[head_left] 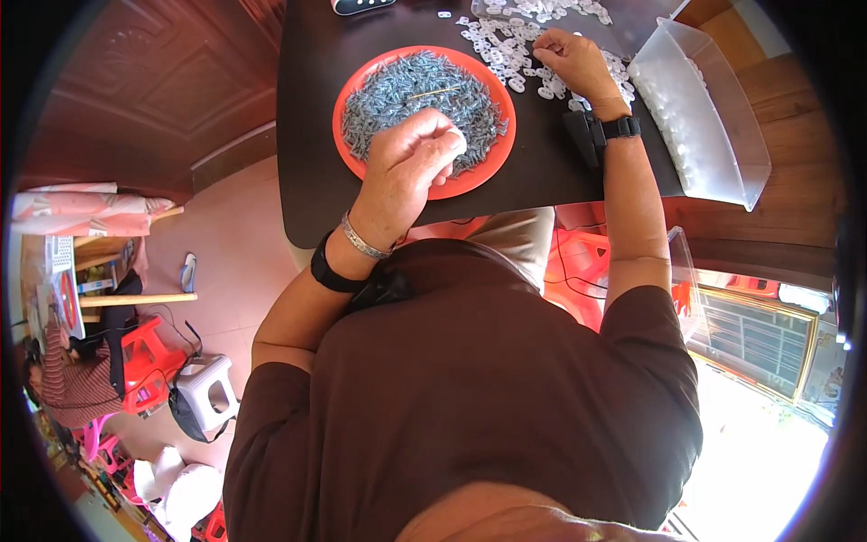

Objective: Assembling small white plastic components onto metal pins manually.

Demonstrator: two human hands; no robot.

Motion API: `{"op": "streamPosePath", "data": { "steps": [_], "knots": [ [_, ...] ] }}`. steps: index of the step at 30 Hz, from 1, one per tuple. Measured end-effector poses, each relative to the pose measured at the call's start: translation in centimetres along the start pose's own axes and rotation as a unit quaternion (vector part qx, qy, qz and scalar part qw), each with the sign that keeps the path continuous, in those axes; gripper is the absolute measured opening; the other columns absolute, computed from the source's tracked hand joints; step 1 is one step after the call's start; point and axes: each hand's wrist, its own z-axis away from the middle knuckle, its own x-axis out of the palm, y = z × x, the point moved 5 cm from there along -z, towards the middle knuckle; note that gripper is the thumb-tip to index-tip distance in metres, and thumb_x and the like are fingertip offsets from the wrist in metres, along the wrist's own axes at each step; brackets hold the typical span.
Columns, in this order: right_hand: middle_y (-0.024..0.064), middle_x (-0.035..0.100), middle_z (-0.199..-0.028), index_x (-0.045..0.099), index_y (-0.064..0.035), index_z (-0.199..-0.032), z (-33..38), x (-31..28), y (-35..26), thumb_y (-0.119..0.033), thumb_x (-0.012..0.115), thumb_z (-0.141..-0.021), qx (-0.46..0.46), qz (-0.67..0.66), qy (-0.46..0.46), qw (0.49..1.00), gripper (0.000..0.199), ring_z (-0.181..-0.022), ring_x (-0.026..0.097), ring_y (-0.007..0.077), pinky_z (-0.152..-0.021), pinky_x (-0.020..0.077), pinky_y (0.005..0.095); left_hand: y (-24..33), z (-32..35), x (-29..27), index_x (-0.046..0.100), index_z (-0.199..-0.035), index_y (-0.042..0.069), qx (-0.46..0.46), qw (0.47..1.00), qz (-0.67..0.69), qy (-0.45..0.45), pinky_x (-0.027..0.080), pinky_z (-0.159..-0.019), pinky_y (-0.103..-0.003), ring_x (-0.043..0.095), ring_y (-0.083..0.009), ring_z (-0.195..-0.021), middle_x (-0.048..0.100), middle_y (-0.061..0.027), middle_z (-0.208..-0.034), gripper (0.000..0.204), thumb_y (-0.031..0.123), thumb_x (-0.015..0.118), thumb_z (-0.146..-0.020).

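Observation:
My left hand (414, 163) is closed over the near side of a round red tray (508, 135). A bit of a small white plastic piece (459, 142) shows at its fingertips. Heaped in the tray are many small grey screws (388, 95), with a thin gold-coloured stick (433, 92) lying across them. To the right, my right hand (578, 65) hovers at a spread of small white plastic pieces with holes (506, 50). Its thumb and fingers are pinched together, and whatever they hold is too small to make out.
A translucent plastic bin (722, 135) with white pieces inside stands at the dark table's (307, 108) right edge. Red stools (149, 361) and a grey stool (206, 393) are on the floor at left. Another person in a striped top (86, 388) sits at the far left.

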Motion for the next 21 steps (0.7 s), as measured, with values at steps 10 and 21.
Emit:
{"op": "streamPosePath", "data": {
  "steps": [10, 21],
  "knots": [
    [0.0073, 0.068, -0.076, 0.066, -0.0064, -0.090, 0.1, -0.2, -0.3, -0.022, 0.066, -0.080, -0.017, 0.005, 0.013, 1.000, 0.019, -0.070, 0.066, 0.0182, -0.066, 0.0500, 0.0294, 1.4, -0.6, -0.3, 0.056, -0.082, 0.003, -0.002, 0.999, 0.033, -0.013, 0.035, -0.054, -0.021, 0.048, -0.0075, -0.058, 0.053, -0.0014, -0.064, 0.023, 0.021, 0.048, -0.092],
    [0.0067, 0.069, -0.078, 0.067, -0.0070, -0.093, 0.0, -1.6, -1.4, -0.021, 0.067, -0.082, -0.007, -0.028, 0.080, 0.996, 0.018, -0.072, 0.066, 0.0156, -0.067, 0.0504, 0.0270, 1.6, -0.1, -0.6, 0.057, -0.082, 0.002, 0.005, 1.000, 0.029, 0.003, 0.035, -0.054, -0.021, 0.049, -0.0082, -0.058, 0.053, -0.0021, -0.064, 0.023, 0.021, 0.048, -0.092]
  ]
}}
